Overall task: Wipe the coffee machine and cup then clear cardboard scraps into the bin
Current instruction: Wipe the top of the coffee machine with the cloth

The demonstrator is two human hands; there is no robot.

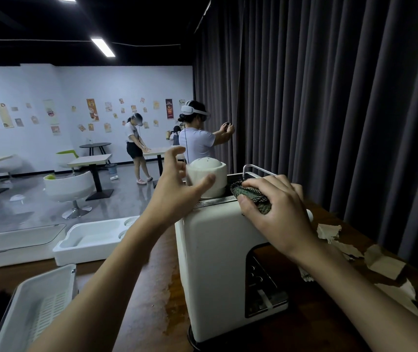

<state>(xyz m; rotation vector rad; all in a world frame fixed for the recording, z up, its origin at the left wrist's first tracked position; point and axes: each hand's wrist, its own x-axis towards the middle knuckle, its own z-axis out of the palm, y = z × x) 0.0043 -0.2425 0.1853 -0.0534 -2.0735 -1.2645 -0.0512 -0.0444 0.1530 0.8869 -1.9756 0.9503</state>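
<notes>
Two hands work atop coffee machine (215,262): left hand (175,189) spread, fingers apart beside cup (206,171); right hand (279,212) curled, clamping cloth (251,196).

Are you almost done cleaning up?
Not yet. Nothing plainly looks finished. The right hand holds a cloth on top of the coffee machine, so wiping is under way, and the left hand reaches around the cup. The cardboard scraps lie on the counter, so clearing them is left.

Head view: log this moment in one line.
left hand open at cup | right hand grips cloth on coffee machine | cardboard scraps uncleared
</notes>
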